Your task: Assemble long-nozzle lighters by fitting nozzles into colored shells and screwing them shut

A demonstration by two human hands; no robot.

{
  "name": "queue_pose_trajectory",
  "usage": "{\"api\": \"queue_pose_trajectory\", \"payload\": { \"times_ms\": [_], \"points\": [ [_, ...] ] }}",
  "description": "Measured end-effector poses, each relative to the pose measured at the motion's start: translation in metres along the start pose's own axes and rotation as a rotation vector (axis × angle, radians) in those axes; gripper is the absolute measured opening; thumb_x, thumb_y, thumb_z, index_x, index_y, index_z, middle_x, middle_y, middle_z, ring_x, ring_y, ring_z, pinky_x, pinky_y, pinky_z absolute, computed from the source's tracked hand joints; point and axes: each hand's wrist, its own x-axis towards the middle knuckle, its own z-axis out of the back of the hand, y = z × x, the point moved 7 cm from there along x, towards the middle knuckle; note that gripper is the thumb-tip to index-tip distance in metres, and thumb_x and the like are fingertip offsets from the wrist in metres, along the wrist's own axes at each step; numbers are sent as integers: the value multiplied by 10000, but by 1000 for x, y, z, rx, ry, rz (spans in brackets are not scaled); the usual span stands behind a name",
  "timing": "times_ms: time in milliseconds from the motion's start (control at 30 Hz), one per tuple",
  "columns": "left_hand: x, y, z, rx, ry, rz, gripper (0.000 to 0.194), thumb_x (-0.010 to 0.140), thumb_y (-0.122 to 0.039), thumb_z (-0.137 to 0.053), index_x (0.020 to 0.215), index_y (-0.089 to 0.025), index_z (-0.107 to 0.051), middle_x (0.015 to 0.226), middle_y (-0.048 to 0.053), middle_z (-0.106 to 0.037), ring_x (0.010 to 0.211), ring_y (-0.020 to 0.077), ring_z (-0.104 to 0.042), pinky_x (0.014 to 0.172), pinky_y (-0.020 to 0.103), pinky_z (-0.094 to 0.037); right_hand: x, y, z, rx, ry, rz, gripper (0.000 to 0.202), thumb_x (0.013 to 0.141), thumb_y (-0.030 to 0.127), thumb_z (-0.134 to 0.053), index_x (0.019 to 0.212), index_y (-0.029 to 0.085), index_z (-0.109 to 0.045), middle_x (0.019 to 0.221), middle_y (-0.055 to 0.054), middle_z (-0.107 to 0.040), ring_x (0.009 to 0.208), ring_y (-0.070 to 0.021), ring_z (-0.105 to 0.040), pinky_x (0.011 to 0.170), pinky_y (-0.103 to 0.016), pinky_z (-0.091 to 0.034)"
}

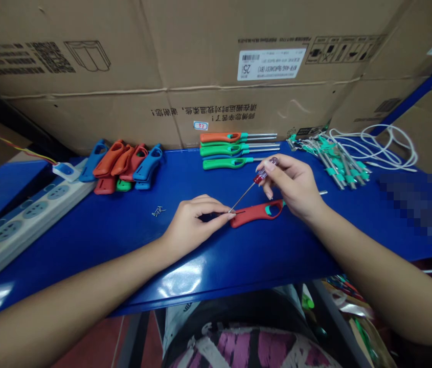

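Observation:
My right hand (292,181) is closed around the clear and dark-red handle of a screwdriver (243,198), whose thin shaft slants down to the left. Its tip meets the pinched thumb and forefinger of my left hand (198,220). Whatever sits between those fingertips is too small to make out. Right beside them lies the butt end of a red gas lighter (252,214), flat on the table, with a teal trigger and a metal tube partly hidden behind my right hand. Several small screws (158,210) are scattered left of my left hand.
Lighter shells (123,166) in blue, orange, red and green are piled at the back left. Assembled lighters (225,149) lie in a row at the back. Metal tubes with teal parts (344,166) and a white cable (392,148) are at the right. A power strip (31,217) stands left.

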Motion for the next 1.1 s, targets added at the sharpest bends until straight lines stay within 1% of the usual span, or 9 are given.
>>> {"api": "queue_pose_trajectory", "payload": {
  "times_ms": [300, 400, 500, 633, 700, 767, 900, 1000, 1100],
  "points": [
    [-1, -1, -5, 67, 74, -13, 72, 875, -248, -744, 865, -206, -802, 801, 26, -774, 695, 147, -664, 636, 272, -516, -11, 21, -7, -125, 123, 136, 321, 900, 561, -642, 899, 240, -637, 793, 1, -645, 512, -86, -552, 499, -257, -458],
    [-3, -1, -10, 91, 105, -11, 91, 880, -270, -740, 866, -204, -802, 808, 34, -771, 698, 151, -664, 640, 276, -515, -15, 27, -15, -129, 207, 143, 316, 899, 534, -656, 986, 231, -672, 918, -39, -700, 582, -107, -600, 541, -267, -504],
    [-3, -2, -13, 84, 114, -18, 97, 880, -276, -741, 866, -195, -795, 816, 38, -772, 716, 155, -675, 664, 281, -530, -17, 36, -21, -131, 197, 187, 299, 906, 448, -678, 1134, 254, -685, 912, -49, -718, 661, -148, -642, 582, -290, -531],
    [-4, -3, -17, 66, 130, -46, 98, 882, -267, -740, 867, -184, -788, 823, 41, -774, 744, 161, -688, 697, 287, -542, -23, 55, -28, -331, 129, 419, 262, 867, 315, -745, 1128, 311, -719, 910, -27, -727, 753, -178, -676, 722, -326, -562],
    [-5, -4, -17, 61, 132, -66, 103, 889, -265, -732, 871, -180, -787, 824, 42, -776, 757, 167, -693, 723, 298, -547, -29, 64, -36, -462, 175, 581, 252, 872, 293, -737, 1123, 301, -724, 898, -16, -733, 790, -181, -687, 768, -324, -568],
    [-5, -5, -15, 56, 122, -79, 96, 892, -254, -728, 877, -178, -786, 826, 39, -780, 766, 170, -695, 746, 305, -545, -34, 69, -44, -544, 256, 692, 317, 927, 257, -655, 1244, 275, -668, 971, -23, -740, 869, -179, -696, 793, -315, -577],
    [-3, -6, -11, 42, 92, -75, 87, 890, -251, -730, 866, -185, -782, 819, 28, -781, 733, 156, -679, 694, 284, -527, -32, 64, -50, -482, 318, 648, 472, 969, 165, -542, 1431, 256, -510, 1157, -49, -705, 942, -165, -687, 792, -307, -591],
    [-1, -6, -9, 33, 77, -81, 90, 889, -257, -730, 858, -185, -776, 808, 26, -770, 723, 152, -664, 678, 284, -514, -29, 58, -47, -371, 253, 623, 502, 932, 159, -612, 1411, 278, -527, 1135, -47, -702, 872, -170, -684, 712, -308, -595],
    [-1, -3, -9, 44, 90, -74, 82, 867, -267, -757, 894, -190, -767, 833, 26, -743, 785, 161, -661, 764, 312, -523, -30, 51, -43, -354, 188, 657, 532, 889, 153, -679, 1386, 292, -550, 1038, -30, -705, 809, -169, -677, 660, -302, -590]
  ]
}}
